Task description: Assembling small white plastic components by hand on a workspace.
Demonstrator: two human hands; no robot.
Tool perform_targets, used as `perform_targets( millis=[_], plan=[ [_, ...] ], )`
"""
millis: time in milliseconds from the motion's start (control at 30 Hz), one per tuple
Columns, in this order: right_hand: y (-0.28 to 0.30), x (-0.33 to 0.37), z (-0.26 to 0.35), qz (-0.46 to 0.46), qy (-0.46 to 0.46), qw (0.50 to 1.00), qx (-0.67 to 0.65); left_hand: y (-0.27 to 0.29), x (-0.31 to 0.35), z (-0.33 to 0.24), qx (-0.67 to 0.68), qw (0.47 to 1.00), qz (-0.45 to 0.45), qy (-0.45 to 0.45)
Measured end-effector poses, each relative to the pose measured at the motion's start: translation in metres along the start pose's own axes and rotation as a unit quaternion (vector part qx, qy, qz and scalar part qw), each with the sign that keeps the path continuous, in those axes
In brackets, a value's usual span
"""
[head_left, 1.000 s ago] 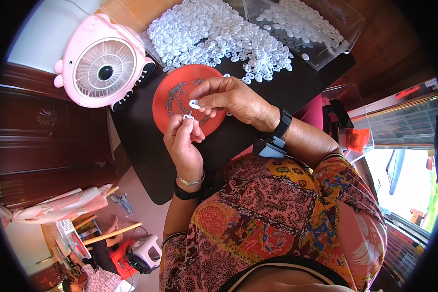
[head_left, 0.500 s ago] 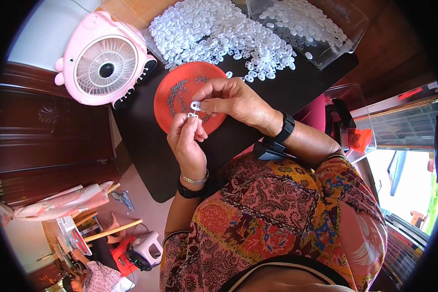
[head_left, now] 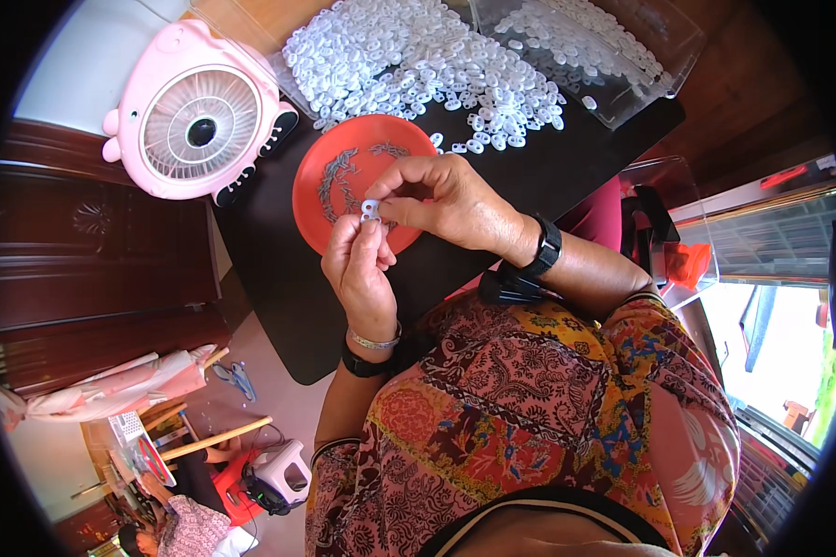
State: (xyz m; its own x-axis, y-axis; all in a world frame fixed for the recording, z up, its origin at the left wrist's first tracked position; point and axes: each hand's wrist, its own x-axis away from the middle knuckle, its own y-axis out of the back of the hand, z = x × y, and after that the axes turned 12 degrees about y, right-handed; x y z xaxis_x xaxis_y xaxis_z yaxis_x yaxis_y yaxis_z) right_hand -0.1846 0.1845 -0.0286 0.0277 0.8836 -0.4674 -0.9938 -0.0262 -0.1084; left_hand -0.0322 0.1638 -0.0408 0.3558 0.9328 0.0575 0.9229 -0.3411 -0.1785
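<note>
A small white oval plastic piece with two holes (head_left: pixel 370 210) is pinched at my fingertips, above the near part of an orange-red plate (head_left: pixel 308 200). My left hand (head_left: pixel 362 278) grips it from below between thumb and fingers. From the right, my right hand (head_left: pixel 455 204) pinches at its upper end; whether a second piece lies against the first cannot be made out. Small grey pins (head_left: pixel 330 181) are scattered on the plate, partly hidden behind my hands.
Many similar white oval pieces (head_left: pixel 372 56) are heaped at the back of the dark table (head_left: pixel 283 316). A clear bin (head_left: pixel 636 107) with more stands back right. A pink fan (head_left: pixel 202 130) is at left. Another person (head_left: pixel 190 529) sits at lower left.
Two white pieces, held apart one above the other before, have come together at my fingertips. My right hand has moved slightly; the left has stayed nearly in place.
</note>
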Motion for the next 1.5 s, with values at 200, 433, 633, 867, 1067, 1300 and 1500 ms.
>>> perform_targets(
  millis=[200,433,633,867,1067,1300,1500],
  plan=[
    [-0.003,0.004,-0.009,-0.018,0.012,1.0,0.005,-0.003,-0.001,0.002,0.005,1.0,-0.016,0.005],
    [-0.001,0.007,0.0,0.005,-0.001,1.0,0.014,-0.002,-0.001,0.003,-0.001,1.0,-0.006,0.023],
    [0.001,0.007,-0.008,0.032,0.067,0.985,0.157,-0.005,-0.001,0.001,0.026,0.999,-0.014,0.04],
    [0.005,0.006,-0.005,0.062,0.125,0.966,0.218,-0.001,-0.004,0.0,0.04,0.998,0.03,0.049],
    [0.0,0.006,0.002,0.063,0.161,0.941,0.29,-0.005,-0.004,0.0,0.023,0.998,-0.01,0.059],
    [-0.003,0.007,-0.001,0.065,0.204,0.912,0.351,-0.005,-0.002,0.0,0.054,0.998,0.013,0.029],
    [-0.004,0.008,0.003,0.059,0.196,0.939,0.277,-0.003,-0.002,0.003,0.069,0.997,0.01,0.015]
  ],
)
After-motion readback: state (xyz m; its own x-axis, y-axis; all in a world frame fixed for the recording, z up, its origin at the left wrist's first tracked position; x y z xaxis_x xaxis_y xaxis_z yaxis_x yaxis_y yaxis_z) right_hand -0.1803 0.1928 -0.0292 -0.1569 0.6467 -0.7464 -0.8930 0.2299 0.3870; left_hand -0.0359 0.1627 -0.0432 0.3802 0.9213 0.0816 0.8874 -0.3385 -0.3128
